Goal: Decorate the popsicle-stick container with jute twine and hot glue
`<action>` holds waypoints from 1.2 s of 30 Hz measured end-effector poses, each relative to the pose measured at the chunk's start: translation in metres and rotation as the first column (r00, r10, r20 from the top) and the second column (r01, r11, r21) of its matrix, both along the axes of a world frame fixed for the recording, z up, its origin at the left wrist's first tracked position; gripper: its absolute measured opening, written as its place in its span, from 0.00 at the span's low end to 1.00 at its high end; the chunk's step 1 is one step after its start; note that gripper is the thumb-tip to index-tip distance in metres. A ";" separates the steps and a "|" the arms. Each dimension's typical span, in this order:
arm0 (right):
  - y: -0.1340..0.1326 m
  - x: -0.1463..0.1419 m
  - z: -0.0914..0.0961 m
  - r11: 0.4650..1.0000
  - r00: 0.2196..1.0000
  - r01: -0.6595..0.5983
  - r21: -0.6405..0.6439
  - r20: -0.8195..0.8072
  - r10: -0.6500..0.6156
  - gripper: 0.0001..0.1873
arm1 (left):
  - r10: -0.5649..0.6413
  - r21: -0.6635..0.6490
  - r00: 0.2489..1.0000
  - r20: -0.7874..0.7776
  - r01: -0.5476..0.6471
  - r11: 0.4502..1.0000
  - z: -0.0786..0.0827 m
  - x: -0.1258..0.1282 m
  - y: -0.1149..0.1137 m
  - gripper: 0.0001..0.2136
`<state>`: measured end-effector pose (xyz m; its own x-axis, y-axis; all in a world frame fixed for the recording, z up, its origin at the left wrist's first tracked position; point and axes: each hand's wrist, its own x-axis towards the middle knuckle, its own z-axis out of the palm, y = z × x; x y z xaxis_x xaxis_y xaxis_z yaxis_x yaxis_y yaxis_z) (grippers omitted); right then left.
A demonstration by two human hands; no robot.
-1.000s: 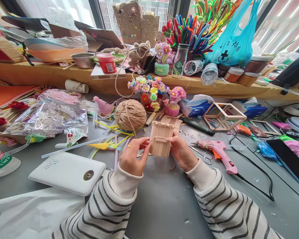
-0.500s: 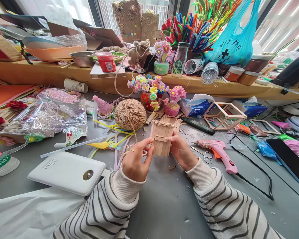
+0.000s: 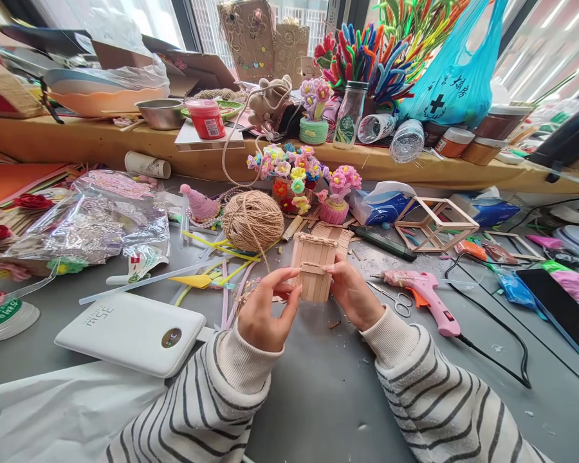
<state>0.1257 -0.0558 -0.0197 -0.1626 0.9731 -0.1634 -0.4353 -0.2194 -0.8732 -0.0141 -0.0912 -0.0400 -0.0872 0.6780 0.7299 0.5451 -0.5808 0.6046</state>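
A small box of wooden craft sticks (image 3: 312, 267) stands upright on the grey table (image 3: 318, 386), with a braid of twine along its top edge. My right hand (image 3: 353, 292) holds its right side, thumb on the front. My left hand (image 3: 265, 308) is at its left side, fingertips pinching a strand of jute twine against the front. The strand runs back to a ball of jute twine (image 3: 253, 221) just behind and to the left.
A pink glue gun (image 3: 422, 289) and small scissors (image 3: 395, 300) lie right of the box. A white power bank (image 3: 132, 333) sits at left. Behind are pipe-cleaner flower pots (image 3: 296, 183), a stick-frame cube (image 3: 434, 224), a phone (image 3: 560, 308) and a cluttered wooden shelf (image 3: 101, 145).
My left hand has turned and drawn slightly toward me, its fingers now closer to the box's lower left front. The box and my right hand have hardly moved.
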 end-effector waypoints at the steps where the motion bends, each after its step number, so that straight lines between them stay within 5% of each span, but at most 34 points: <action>1: 0.000 0.000 0.000 1.000 1.000 0.000 -0.001 -0.001 0.000 0.14 | -0.008 -0.033 0.999 0.037 0.009 0.999 0.000 0.001 -0.001 0.13; 7: 0.001 0.000 -0.001 1.000 1.000 0.002 -0.013 -0.012 -0.002 0.16 | -0.075 -0.158 0.971 0.227 0.112 0.981 0.002 0.002 -0.005 0.12; 23: 0.000 0.000 0.000 1.000 1.000 0.016 -0.017 0.004 -0.016 0.16 | -0.078 -0.234 0.952 0.295 0.151 0.960 0.006 -0.004 0.002 0.14; 33: 0.000 0.000 -0.001 1.000 1.000 -0.004 -0.010 0.009 0.004 0.18 | -0.068 -0.240 0.992 0.105 0.091 0.966 0.011 -0.009 0.008 0.14; 36: 0.000 0.000 -0.001 1.000 1.000 -0.002 -0.005 0.025 0.002 0.18 | -0.096 -0.156 0.995 0.001 0.095 0.983 0.014 -0.014 0.011 0.13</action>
<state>0.1257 -0.0555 -0.0206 -0.1599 0.9719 -0.1727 -0.4125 -0.2248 -0.8828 -0.0284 -0.0801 -0.0263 -0.0124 0.7884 0.6150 0.4957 -0.5293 0.6886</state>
